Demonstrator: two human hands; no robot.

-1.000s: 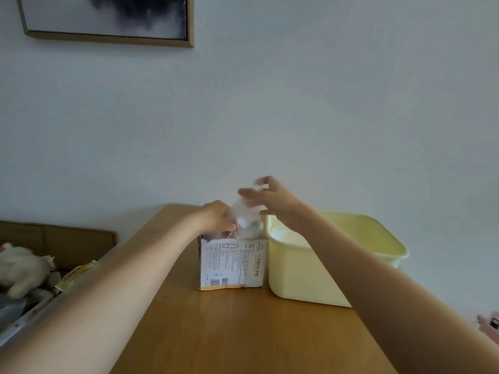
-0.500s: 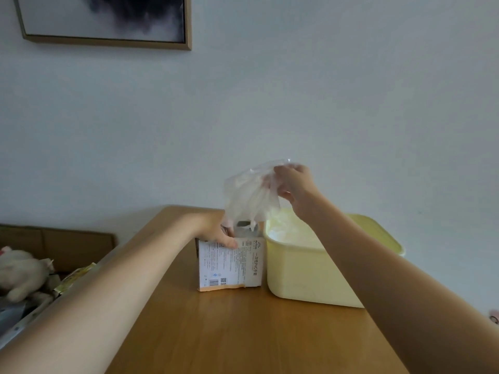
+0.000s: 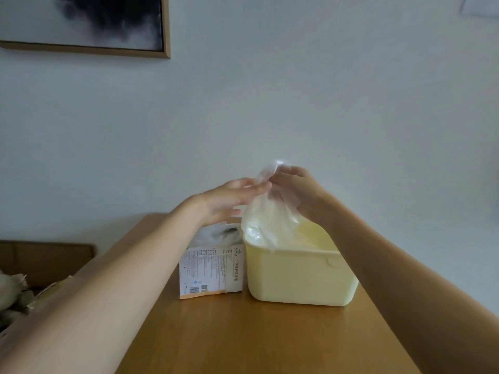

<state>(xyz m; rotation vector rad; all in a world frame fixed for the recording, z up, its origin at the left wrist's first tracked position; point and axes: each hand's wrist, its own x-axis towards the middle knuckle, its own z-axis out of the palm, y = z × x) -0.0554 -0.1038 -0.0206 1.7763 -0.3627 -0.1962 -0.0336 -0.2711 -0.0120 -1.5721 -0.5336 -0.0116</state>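
Note:
A clear plastic glove [image 3: 266,211] hangs above the pale yellow tub [image 3: 299,276]. My right hand [image 3: 302,193] pinches its upper edge from the right. My left hand [image 3: 229,201] reaches in from the left, its straight fingers touching the same upper edge. Below my left hand stands a white and orange cardboard glove box [image 3: 212,268], torn open at the top with more clear plastic showing inside. Box and tub stand side by side, touching, on the wooden table [image 3: 243,336].
A framed dark picture [image 3: 89,22] hangs on the white wall at the upper left. To the left, below table height, lie a soft toy [image 3: 8,292] and some packets. The table's far edge runs close behind the box and tub.
My left hand left the box and rose to the glove's top edge. My right hand carried the glove rightward, over the tub. The view came closer.

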